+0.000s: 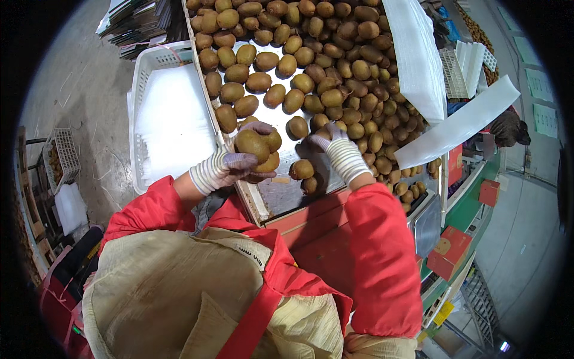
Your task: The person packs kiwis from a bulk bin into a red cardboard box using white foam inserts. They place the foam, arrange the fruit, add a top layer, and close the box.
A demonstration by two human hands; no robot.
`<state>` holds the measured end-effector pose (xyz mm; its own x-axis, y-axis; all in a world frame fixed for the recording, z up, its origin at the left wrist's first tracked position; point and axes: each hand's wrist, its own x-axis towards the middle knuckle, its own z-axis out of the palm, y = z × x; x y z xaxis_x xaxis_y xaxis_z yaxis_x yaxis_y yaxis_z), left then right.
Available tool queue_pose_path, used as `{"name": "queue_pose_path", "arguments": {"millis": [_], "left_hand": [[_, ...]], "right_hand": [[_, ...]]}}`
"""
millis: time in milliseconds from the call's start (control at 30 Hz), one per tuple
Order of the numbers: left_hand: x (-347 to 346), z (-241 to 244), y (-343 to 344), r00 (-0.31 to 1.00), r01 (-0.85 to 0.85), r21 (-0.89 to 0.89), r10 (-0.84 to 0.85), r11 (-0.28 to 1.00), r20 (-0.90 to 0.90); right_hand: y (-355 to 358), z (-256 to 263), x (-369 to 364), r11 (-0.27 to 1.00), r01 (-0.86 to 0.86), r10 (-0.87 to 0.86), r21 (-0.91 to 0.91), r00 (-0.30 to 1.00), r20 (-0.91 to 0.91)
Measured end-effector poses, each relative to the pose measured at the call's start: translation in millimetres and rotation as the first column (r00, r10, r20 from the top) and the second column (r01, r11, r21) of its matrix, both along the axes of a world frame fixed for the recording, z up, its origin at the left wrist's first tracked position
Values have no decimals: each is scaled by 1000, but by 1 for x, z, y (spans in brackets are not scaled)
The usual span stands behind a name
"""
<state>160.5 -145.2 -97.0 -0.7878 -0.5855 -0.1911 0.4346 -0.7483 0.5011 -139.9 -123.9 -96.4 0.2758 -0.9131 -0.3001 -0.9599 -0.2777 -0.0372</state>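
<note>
My left hand (pixel 231 164), in a striped knit glove with purplish fingers, cradles several brown kiwifruits (pixel 252 146) above the table's left edge. To its right, my gloved right hand (pixel 337 146) reaches down with thumb and fingers around one kiwifruit (pixel 322 133) at the edge of the pile. Between the hands, a loose kiwifruit (pixel 301 169) lies on the metal sorting table (pixel 287 197), and another sits just below it. Many more kiwifruits (pixel 354 85) cover the table's far and right side.
Left of the table stands a white plastic basket (pixel 140 125) holding white foam sheets (pixel 175 121). A stack of white foam sheets (pixel 415 58) and a bent foam strip (pixel 457 121) stand at the right. Beyond are a scale (pixel 427 226), red boxes (pixel 450 252) and a person (pixel 509 128).
</note>
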Motion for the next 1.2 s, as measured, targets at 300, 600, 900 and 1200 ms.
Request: {"name": "queue_pose_path", "arguments": {"millis": [300, 600, 900, 1200], "left_hand": [[-54, 83, 25, 937, 103, -601, -280, 793, -210], [-176, 189, 143, 867, -212, -968, -432, 132, -249], [-100, 72, 13, 863, 426, -815, 446, -393, 236], [-11, -25, -32, 273, 954, -287, 646, -85, 713]], "right_hand": [[86, 224, -8, 859, 438, -493, 264, 570, 657], [354, 295, -6, 397, 887, -770, 235, 182, 612], [240, 285, -9, 569, 788, -672, 235, 281, 685], [-35, 72, 0, 582, 573, -743, 577, 663, 92]]}}
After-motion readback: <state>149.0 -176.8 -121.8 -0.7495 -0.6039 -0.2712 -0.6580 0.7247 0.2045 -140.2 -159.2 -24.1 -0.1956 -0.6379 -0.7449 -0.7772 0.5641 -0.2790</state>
